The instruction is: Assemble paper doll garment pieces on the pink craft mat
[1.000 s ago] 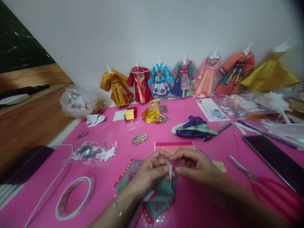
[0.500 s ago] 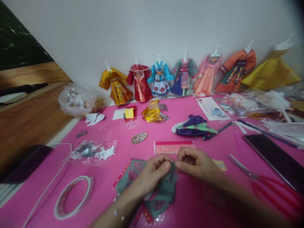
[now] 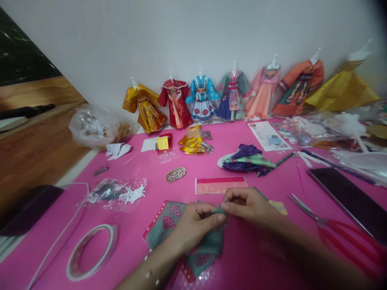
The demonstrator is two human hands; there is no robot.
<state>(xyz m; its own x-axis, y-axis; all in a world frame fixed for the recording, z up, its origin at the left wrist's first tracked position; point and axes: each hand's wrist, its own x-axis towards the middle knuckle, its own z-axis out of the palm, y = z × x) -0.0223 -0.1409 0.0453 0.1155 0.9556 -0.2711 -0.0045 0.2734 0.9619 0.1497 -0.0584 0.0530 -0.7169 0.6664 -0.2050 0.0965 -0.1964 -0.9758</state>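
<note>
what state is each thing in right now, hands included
left hand: pinching the grey-green cloth
right hand: pinching the same cloth
grey-green cloth: partly spread out, one edge raised between the fingers
scissors: lying down, handles apart
phone: lying flat, screen dark
tape roll: lying on its side face
purple-and-green cloth: bunched up
leaflet: lying flat, unfolded
doll dresses: on white forms, in a row

Tape roll (image 3: 113, 238) lower left; dark phone (image 3: 347, 201) right.
</note>
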